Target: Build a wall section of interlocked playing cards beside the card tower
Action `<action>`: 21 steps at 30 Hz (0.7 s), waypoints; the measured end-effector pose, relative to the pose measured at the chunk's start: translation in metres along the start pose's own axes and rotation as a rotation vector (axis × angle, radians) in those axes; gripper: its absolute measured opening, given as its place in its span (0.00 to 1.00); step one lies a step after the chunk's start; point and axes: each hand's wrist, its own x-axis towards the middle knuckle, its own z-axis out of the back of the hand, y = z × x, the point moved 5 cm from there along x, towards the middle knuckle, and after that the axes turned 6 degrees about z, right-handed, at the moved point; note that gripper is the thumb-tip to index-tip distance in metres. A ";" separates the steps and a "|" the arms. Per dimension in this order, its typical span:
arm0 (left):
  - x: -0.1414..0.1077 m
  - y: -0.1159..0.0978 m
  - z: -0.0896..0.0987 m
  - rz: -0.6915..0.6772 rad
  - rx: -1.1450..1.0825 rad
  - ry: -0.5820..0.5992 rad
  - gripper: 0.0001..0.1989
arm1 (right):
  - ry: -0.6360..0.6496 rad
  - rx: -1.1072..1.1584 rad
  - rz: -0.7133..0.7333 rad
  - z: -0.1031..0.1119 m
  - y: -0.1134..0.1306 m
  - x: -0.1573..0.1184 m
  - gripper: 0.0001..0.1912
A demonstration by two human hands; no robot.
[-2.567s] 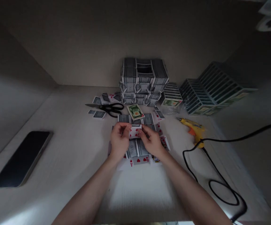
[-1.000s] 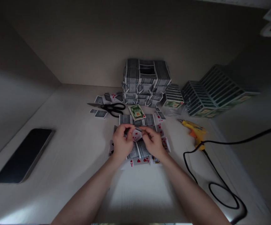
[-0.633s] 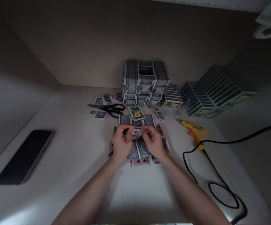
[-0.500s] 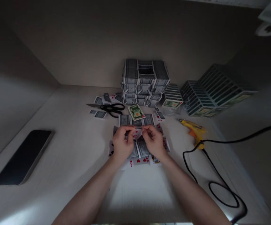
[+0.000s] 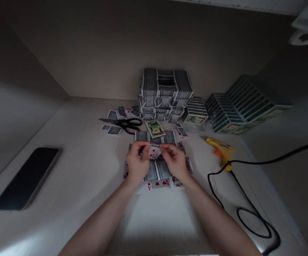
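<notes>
Left hand (image 5: 137, 165): grip closed, thumb and fingertips pinching the left side of a playing card (image 5: 154, 152).
Right hand (image 5: 175, 163): grip closed in a matching pinch on the same card's right side; the two hands are just apart.
Held card: between the hands, above the layout, face up with red pips, partly hidden by the fingers.
Card layout (image 5: 158, 170): grey-blue patterned backs directly beneath the hands, with red-pipped faces around its edges, including an ace of hearts (image 5: 158, 182) at the near side.
Green-printed card (image 5: 155, 128): lying flat at the layout's far edge.
Card tower (image 5: 165, 94): far, stacked patterned cards with a rectangular opening on top.
Card rows (image 5: 246, 103): far right, built in ridged blocks.
Scissors (image 5: 127, 122): black-handled, far left of the layout, beside loose cards (image 5: 119, 113).
Smartphone (image 5: 27, 179): left, lying flat, dark screen.
Hot glue gun (image 5: 220, 150): yellow and orange, right, with a black cord (image 5: 239, 199) looping toward the near right.
Tabletop (image 5: 90, 149): pale wood grain, carrying everything listed.
</notes>
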 end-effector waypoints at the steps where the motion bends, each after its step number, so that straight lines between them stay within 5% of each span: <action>1: 0.000 0.000 0.000 0.005 -0.003 0.004 0.06 | 0.000 -0.004 -0.003 0.000 0.000 0.000 0.08; 21: -0.001 -0.007 -0.001 -0.060 0.072 0.052 0.04 | -0.029 -0.029 -0.025 0.004 -0.008 0.000 0.07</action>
